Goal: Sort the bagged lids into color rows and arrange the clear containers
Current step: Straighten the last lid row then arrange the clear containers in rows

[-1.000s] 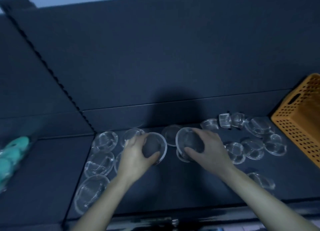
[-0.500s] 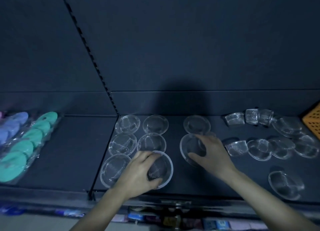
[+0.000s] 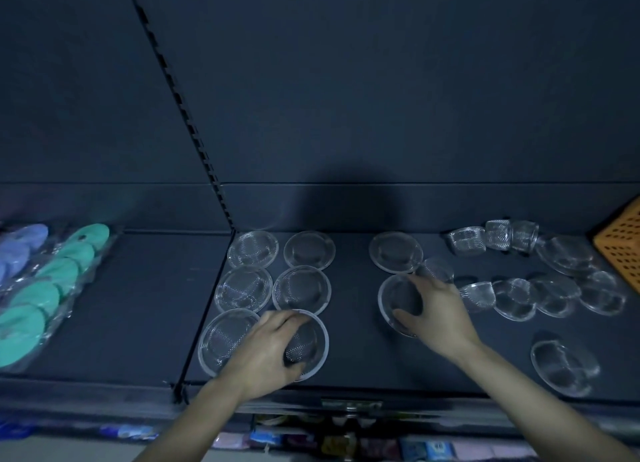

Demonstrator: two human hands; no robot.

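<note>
On the dark shelf, clear round containers stand in two neat columns at the left of the bay. My left hand (image 3: 266, 349) grips the front one of the right column, a clear container (image 3: 313, 344), with fingers curled over its rim. My right hand (image 3: 433, 309) holds another clear container (image 3: 393, 302) in the middle of the shelf, thumb on its near rim. Behind it sits a further clear container (image 3: 394, 256). Bagged green lids (image 3: 41, 295) and bagged purple lids (image 3: 17, 250) lie in rows on the neighbouring shelf to the left.
A loose scatter of clear containers (image 3: 554, 281) fills the right side, and one (image 3: 562, 368) lies alone near the front edge. An orange perforated basket (image 3: 620, 243) stands at the far right. A slotted upright (image 3: 194, 139) divides the two bays. Packaged goods sit below.
My left hand has drawn its container from the back toward the front of the right column. My right hand kept its container near the middle. The view swung left, showing the bagged lids.
</note>
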